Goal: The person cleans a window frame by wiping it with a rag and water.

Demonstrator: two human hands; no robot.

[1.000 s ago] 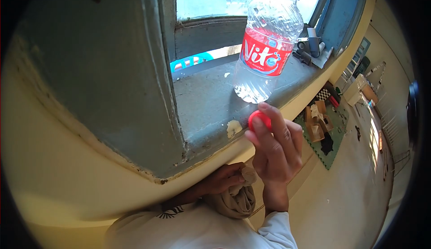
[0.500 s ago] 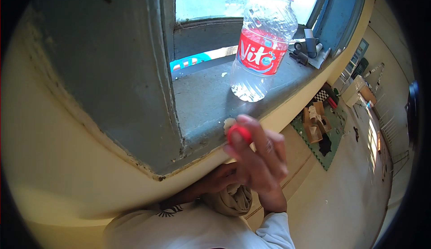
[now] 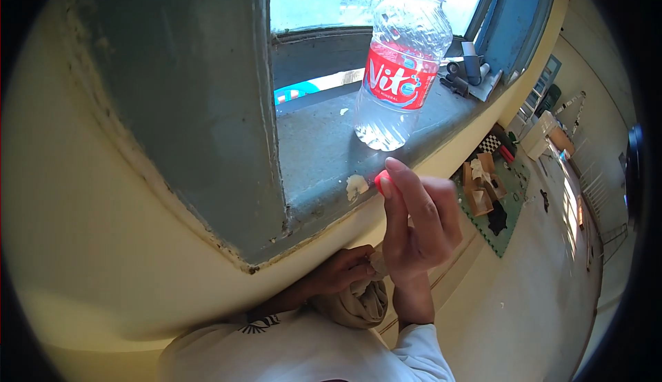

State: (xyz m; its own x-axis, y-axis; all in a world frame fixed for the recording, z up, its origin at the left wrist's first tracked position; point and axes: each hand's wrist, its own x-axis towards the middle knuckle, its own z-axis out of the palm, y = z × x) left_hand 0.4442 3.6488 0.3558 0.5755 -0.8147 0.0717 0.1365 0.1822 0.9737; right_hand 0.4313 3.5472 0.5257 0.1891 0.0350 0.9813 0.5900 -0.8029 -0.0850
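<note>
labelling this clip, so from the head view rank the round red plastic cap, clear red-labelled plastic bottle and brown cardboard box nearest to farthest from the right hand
1. Round red plastic cap: pinched in the fingers of the right hand.
2. Clear red-labelled plastic bottle: on the grey windowsill, beyond the hand.
3. Brown cardboard box: down on the green mat, to the right.

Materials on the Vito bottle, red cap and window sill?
Vito bottle: clear glossy plastic, likely PET; see-through ribbed walls, bright glints.
Red cap: probably moulded plastic, uniform colour; mostly covered by the right hand, so finish is unclear.
Window sill: worn grey-blue paint, with a pale patch at the edge; wood or masonry underneath, can't tell.
</note>
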